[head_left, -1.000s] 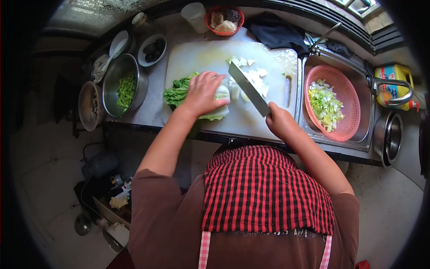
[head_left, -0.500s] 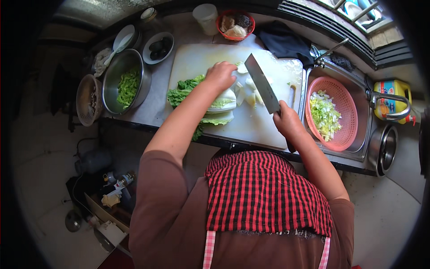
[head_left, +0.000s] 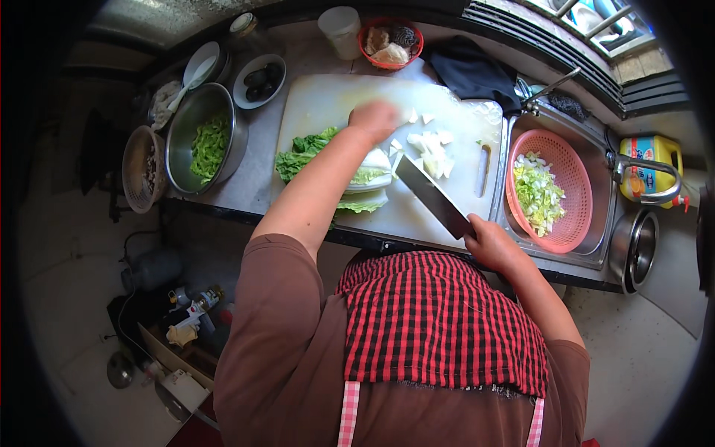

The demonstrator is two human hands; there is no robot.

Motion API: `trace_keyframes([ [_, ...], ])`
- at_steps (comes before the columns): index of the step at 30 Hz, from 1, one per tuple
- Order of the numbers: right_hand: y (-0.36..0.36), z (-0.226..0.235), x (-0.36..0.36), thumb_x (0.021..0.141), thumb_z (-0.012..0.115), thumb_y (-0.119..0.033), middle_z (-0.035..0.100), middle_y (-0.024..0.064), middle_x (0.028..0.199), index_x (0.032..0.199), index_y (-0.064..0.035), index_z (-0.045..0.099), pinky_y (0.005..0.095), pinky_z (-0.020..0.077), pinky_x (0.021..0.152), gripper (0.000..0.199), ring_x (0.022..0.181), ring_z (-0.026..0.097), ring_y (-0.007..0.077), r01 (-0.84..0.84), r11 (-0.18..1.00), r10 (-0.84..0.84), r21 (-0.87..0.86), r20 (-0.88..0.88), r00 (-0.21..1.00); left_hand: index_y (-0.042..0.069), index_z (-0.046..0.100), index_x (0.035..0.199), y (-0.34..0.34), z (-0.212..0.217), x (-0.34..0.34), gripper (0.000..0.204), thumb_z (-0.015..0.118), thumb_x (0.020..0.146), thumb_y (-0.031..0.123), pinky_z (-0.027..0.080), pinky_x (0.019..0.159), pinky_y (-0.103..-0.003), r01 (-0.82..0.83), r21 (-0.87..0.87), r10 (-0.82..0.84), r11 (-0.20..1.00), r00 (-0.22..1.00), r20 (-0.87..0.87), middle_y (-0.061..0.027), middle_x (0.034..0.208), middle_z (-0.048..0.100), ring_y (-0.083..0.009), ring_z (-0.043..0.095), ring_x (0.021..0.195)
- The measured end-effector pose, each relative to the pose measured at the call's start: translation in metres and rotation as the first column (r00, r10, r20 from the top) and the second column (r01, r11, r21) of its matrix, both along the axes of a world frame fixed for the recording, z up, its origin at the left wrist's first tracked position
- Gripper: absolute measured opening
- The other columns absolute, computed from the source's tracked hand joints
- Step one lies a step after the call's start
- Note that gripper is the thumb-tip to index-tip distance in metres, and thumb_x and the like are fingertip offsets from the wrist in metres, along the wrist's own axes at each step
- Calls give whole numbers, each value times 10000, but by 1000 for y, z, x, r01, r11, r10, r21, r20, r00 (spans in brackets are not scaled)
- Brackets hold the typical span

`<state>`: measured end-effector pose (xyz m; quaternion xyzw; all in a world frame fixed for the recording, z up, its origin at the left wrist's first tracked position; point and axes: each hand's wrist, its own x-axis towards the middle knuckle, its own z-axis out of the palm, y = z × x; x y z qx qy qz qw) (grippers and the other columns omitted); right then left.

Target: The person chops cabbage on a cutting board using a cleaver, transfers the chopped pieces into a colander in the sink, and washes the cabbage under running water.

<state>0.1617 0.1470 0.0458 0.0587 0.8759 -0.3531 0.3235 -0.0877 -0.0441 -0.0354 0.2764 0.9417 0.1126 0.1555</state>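
My right hand [head_left: 488, 243] grips the handle of a cleaver [head_left: 432, 195], whose broad blade slants up and left over the cutting board [head_left: 320, 93]. Smeared by motion, my left hand [head_left: 375, 119] is over the board's middle, just beyond the leafy cabbage [head_left: 369, 177]; its fingers are too blurred to read. Green leaf ends of the cabbage point left, the pale stalks point right toward the blade. Chopped white cabbage pieces [head_left: 433, 153] lie in a heap beyond the blade, with a few loose bits nearer my left hand.
Right of the board, a pink colander [head_left: 577, 216] of chopped cabbage sits in the sink [head_left: 607, 223]. On the left stand a steel bowl [head_left: 238, 149] with green leaves and a basket [head_left: 134, 186]. A white bowl [head_left: 240, 93] and a red basket [head_left: 363, 46] line the back.
The cleaver has swung down and left, with its blade now near the cabbage's cut end. My left hand has shifted slightly and blurred. The white pieces lie more gathered in a heap.
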Motion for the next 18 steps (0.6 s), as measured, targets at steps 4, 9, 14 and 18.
trace_keyframes([
  [4,2,-12,-4,789,462,-71,596,248,773,883,11,461,445,457,633,125,697,573,410,45,998,-44,33,-29,999,192,655,846,-4,-17,6,108,601,756,217,463,814,-381,46,163,-22,986,989,-145,-24,983,584,-243,562,927],
  [9,0,-19,-16,788,455,-66,597,252,775,882,20,458,445,459,635,128,705,577,410,187,979,-180,79,-89,980,174,649,849,-1,-4,6,105,608,753,181,463,801,-349,93,119,-97,989,995,27,-15,947,597,-227,569,896],
  [14,-9,-11,-27,789,447,-60,596,258,775,892,29,458,444,463,640,137,709,582,409,236,968,-221,84,-156,963,181,656,843,-3,10,13,119,577,755,170,468,776,-367,82,28,-86,996,975,204,-32,904,631,-254,585,866],
  [18,-20,-5,-40,794,441,-57,597,263,789,899,32,458,443,469,651,139,723,586,408,211,974,-196,87,-155,968,176,665,855,-2,16,15,152,552,753,166,469,754,-376,23,-88,-3,996,974,224,-39,890,652,-271,595,847],
])
